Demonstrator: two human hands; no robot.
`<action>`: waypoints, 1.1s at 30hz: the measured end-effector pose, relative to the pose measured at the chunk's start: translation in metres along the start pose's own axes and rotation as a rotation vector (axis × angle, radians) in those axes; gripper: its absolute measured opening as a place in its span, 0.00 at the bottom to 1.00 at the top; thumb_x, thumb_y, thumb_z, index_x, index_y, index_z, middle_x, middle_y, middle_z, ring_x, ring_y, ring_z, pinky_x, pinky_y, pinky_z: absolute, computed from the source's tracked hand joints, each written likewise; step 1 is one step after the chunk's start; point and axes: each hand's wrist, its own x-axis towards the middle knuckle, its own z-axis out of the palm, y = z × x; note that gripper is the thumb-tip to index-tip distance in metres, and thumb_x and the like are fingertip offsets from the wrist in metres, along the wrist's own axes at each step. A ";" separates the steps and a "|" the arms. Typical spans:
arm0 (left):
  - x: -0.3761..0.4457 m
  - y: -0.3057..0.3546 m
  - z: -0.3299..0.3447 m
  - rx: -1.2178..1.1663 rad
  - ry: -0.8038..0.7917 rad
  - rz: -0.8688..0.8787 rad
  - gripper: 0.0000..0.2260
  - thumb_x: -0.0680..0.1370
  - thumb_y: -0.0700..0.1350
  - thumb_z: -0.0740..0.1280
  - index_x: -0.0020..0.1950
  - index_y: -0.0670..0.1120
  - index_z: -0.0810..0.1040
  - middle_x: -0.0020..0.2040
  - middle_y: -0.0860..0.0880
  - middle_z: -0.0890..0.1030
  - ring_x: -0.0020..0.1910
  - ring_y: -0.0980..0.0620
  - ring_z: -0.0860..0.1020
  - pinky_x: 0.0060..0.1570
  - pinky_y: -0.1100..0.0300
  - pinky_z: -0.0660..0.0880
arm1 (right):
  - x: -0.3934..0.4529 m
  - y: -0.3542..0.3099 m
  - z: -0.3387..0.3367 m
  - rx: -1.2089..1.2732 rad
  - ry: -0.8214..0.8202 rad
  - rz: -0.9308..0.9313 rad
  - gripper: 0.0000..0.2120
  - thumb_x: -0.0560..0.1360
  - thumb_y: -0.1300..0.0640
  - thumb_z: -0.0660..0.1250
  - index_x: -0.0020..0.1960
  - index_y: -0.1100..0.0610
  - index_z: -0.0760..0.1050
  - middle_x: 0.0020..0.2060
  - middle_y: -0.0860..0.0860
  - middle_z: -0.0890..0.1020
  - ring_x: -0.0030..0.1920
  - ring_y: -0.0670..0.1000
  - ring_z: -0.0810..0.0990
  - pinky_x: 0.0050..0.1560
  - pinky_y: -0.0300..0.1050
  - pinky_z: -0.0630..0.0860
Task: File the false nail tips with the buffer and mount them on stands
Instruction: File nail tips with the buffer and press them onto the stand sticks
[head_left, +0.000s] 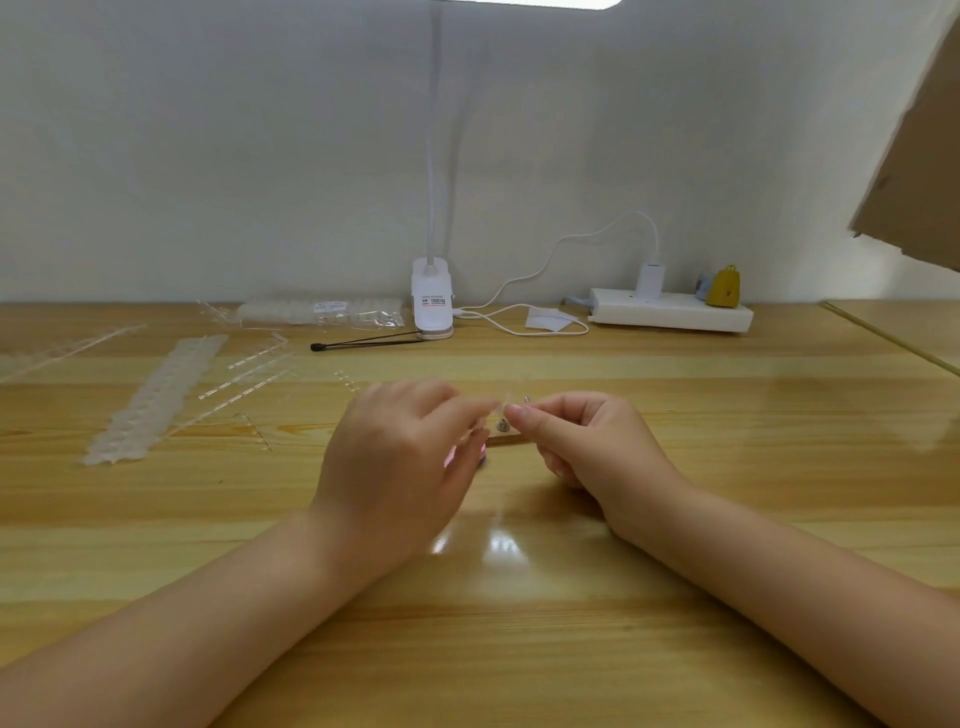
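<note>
1. Two bare forearms enter from the lower corners of the frame and meet just below centre, over the wooden table (727, 415). Keeping the work at the centre places it directly below the lamp.
2. The left hand (400, 467) is blurred. Its fingers are curled and appear to hold a thin clear piece, probably a false nail tip (501, 406), at the fingertips. A pink object (457, 457), possibly the buffer, shows under its palm; whether the hand holds it cannot be told.
3. The right hand (587, 447) is closed in a pinch, thumb and forefinger meeting the left fingertips at the same clear piece. Two opposed pinches steady a small, slippery part.
4. A small metal stud (502, 427) sits on the table just below the fingertips, possibly part of a stand. The judgement is that the tip is held close above it for mounting.
5. At centre left lies one long strip of clear tips (156, 395), with several loose clear sticks (249, 379) beside it; blur prevents an exact count. Both are within reach of the left hand.
6. Along the far edge stand one clear packet of tips (322, 312), one white clip lamp (431, 301), one black-tipped tool (363, 343), one power strip (670, 312) with one white plug, and one yellow figure (725, 288).
7. One cardboard panel (914, 156) fills the upper right.
</note>
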 end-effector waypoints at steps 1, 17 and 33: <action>0.000 -0.002 -0.001 0.105 0.032 0.097 0.08 0.72 0.41 0.71 0.50 0.46 0.84 0.39 0.51 0.82 0.37 0.46 0.79 0.39 0.52 0.73 | 0.000 0.000 0.000 0.006 -0.005 0.001 0.08 0.72 0.55 0.74 0.42 0.60 0.82 0.23 0.49 0.71 0.23 0.44 0.66 0.23 0.33 0.63; 0.005 -0.044 0.004 0.280 -0.313 -0.617 0.20 0.76 0.53 0.66 0.67 0.50 0.72 0.62 0.49 0.75 0.63 0.44 0.67 0.62 0.52 0.63 | 0.000 0.003 -0.002 -0.230 0.031 -0.133 0.03 0.74 0.56 0.72 0.45 0.55 0.82 0.27 0.51 0.77 0.26 0.39 0.73 0.31 0.30 0.71; 0.003 0.001 0.002 -0.019 -0.188 -0.170 0.21 0.76 0.62 0.56 0.49 0.54 0.85 0.46 0.55 0.82 0.48 0.49 0.77 0.48 0.52 0.69 | 0.002 0.004 0.001 0.000 -0.116 -0.044 0.10 0.75 0.50 0.69 0.41 0.56 0.81 0.22 0.48 0.67 0.23 0.46 0.62 0.23 0.36 0.61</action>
